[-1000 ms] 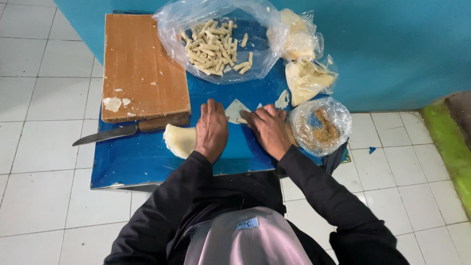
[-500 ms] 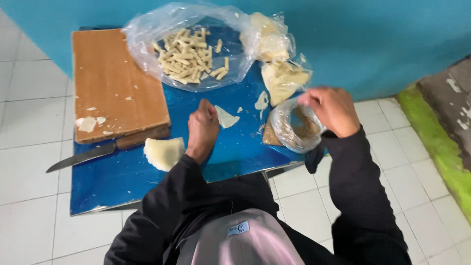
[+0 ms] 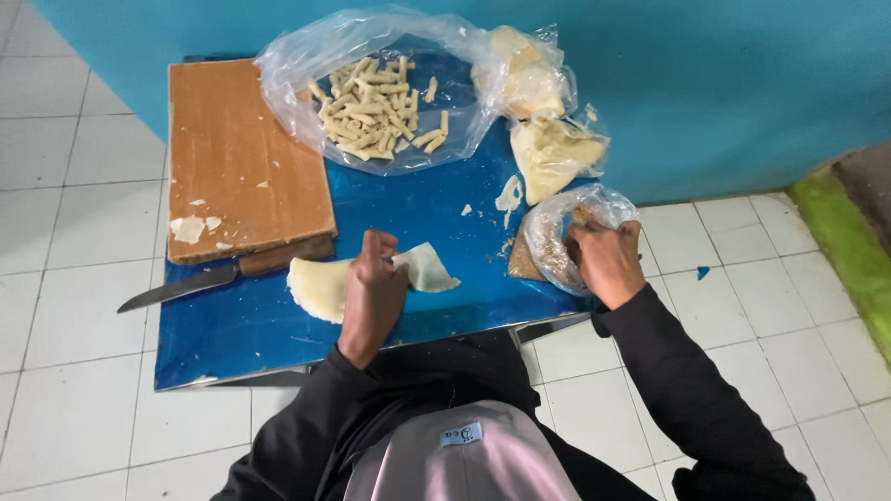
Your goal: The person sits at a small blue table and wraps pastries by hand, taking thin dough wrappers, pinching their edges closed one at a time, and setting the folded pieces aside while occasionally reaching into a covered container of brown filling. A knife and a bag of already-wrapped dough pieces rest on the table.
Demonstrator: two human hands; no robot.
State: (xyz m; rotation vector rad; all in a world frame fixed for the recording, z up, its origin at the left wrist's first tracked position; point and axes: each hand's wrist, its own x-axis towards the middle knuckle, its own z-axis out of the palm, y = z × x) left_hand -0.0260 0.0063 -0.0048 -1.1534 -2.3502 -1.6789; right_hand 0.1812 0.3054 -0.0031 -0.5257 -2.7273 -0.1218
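So we've got our left hand [image 3: 373, 295] down on the blue desk [image 3: 278, 329], fingers curled and pinching the edge of a small triangular dough sheet [image 3: 429, 267] that lies flat near the middle of the desk. Just beside that hand, on its left, sits a pale stack of dough wrappers [image 3: 316, 288], partly tucked under the wrist. Our right hand [image 3: 605, 263] is dipped into the small clear bag of brownish filling [image 3: 557, 243] at the desk's right edge; fingers are bunched inside the plastic, but we honestly can't tell whether they've got hold of anything in there. Further back there's a big open plastic bag with rolled pastry sticks [image 3: 380, 107] piled in it, and next to it another bag of folded wrappers [image 3: 552, 153]. A wooden cutting board [image 3: 241, 158] takes up the left side, with a knife [image 3: 181, 288] lying just in front of it, blade pointing left.
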